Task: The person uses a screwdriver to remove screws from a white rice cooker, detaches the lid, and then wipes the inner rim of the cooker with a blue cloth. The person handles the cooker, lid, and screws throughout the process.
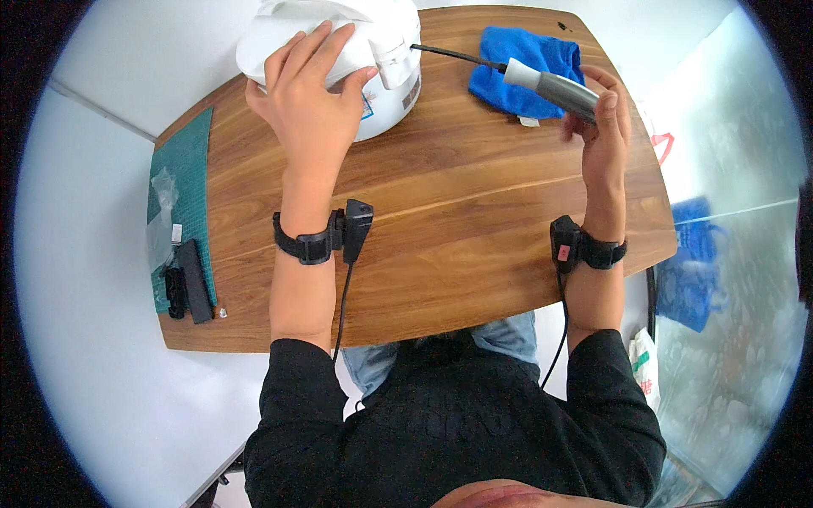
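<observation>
At the far side of the table stands a white rounded appliance with a lid (383,118), like a small rice cooker, partly cut off by the top of the view. My left hand (309,106) lies over its lid, fingers spread and thumb out to the side. In my right hand (605,127) is a screwdriver (550,89) with a grey and white handle and a long dark shaft. The shaft points left, and its tip meets the white fitting (394,59) on the appliance's right side. How deep the tip sits cannot be seen.
A folded blue cloth (517,51) lies behind the screwdriver. On the left, a green cutting mat (196,161) carries a clear plastic bag (163,212) and a black bar-shaped object (195,279). Cables hang from both wrist straps past the wooden table's (440,229) near edge.
</observation>
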### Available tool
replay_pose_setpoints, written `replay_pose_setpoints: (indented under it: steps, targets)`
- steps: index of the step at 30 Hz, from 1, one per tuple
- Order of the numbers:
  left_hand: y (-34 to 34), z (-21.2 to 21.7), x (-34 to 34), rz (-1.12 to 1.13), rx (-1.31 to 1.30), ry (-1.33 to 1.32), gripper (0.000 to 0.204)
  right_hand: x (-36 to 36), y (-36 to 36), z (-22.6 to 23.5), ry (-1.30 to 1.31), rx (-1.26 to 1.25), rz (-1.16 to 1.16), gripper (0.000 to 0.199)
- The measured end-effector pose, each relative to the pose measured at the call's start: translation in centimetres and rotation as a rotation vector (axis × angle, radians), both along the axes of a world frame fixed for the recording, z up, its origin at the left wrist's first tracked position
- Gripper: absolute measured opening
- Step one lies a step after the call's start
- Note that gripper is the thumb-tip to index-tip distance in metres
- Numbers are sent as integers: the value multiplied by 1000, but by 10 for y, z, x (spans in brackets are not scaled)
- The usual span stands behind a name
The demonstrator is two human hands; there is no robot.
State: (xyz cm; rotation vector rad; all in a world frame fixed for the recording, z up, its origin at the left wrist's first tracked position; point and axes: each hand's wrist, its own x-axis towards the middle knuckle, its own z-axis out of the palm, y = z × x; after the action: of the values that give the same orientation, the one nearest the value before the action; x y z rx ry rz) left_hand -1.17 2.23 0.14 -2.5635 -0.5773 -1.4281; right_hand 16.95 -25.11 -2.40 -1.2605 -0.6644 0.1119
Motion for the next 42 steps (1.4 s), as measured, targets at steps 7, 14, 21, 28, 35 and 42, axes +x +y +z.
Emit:
replay_pose_setpoints:
  steps: [7,14,21,28,35,42]
  targets:
    - [-1,0,3,-48,-74,-30,45,1,12,-2,-21,75,-151,37]
    - [0,-2,1,-21,-67,-1,48,-2,-1,5,50,-101,-53,29]
    - [1,-4,2,-36,-74,4,48,-6,18,3,-9,171,-152,27]
    - [-16,-5,6,-13,-41,17,58,8,-14,14,216,-176,120,32]
    - [-24,-8,12,-73,-81,49,69,-1,19,-6,-94,173,-163,31]
    - [-22,-10,11,-56,-73,54,71,2,4,1,-41,-144,-117,37]
